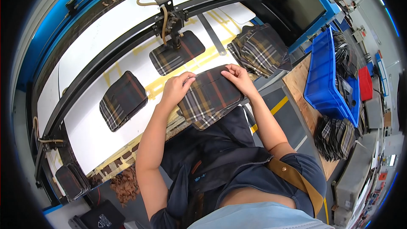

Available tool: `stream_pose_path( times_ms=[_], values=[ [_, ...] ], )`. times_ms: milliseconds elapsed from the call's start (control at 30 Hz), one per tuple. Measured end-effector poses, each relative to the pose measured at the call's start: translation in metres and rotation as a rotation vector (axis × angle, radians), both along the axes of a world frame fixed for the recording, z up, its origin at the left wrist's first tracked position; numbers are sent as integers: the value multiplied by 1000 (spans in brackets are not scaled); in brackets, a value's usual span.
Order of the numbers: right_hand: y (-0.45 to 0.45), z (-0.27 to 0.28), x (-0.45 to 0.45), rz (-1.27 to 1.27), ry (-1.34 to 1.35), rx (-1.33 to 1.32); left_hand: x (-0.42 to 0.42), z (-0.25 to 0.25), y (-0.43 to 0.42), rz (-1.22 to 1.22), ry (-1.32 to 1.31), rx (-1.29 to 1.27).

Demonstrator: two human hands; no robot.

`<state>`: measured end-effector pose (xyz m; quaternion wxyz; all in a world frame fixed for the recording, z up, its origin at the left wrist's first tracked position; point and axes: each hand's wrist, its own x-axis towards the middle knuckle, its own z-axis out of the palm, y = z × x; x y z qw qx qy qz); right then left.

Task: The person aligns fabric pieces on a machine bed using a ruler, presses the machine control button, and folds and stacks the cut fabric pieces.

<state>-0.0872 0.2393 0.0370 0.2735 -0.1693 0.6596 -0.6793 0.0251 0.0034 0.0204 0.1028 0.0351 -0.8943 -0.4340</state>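
Observation:
Both hands grip one stack of plaid fabric pieces [212, 95] at the near edge of the machine bed. My left hand [177, 88] pinches its upper left corner, thumb and fingers together. At the upper right corner, my right hand [240, 79] holds the same stack, thumb on top and some fingers hidden beneath. Beyond my hands, another plaid piece [178, 53] lies flat under the machine's black head [171, 34]. Left of my left hand sits a smaller plaid stack [123, 100]. A taller, fanned plaid pile [260, 50] rests on the bed to the right.
A black gantry rail [114, 55] crosses the white bed [85, 131], which carries yellow tape strips. On the right, a wooden table [302, 101] bears a blue crate [324, 76] and more plaid pieces [335, 138]. Another plaid stack [73, 181] sits at the lower left.

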Motion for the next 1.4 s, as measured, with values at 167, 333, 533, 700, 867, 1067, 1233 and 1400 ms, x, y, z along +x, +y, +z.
stream_pose_path(
  times_ms=[167, 333, 533, 700, 867, 1067, 1233, 1400],
  values=[
    [5, -17, -5, 15, 64, -15, -4, -6, -16, 262, 240, -102],
    [4, -26, -6, -5, 86, -46, -5, -24, -64, 523, 176, 361],
    [2, -21, -3, -14, 90, -70, 1, -3, -71, 312, -28, 841],
    [3, -18, -2, -8, 93, -78, -35, -69, -87, 444, 266, 37],
    [3, -31, -6, -34, 110, -81, 5, 16, -62, 525, 158, 68],
    [1, -24, -3, -44, 102, -57, 105, 61, -88, 629, 237, 40],
    [1, -29, -4, -48, 131, -61, 206, 48, -131, 746, 249, 398],
    [-2, -18, -4, -20, 142, -16, 230, 10, -145, 852, 79, 444]
  ],
)
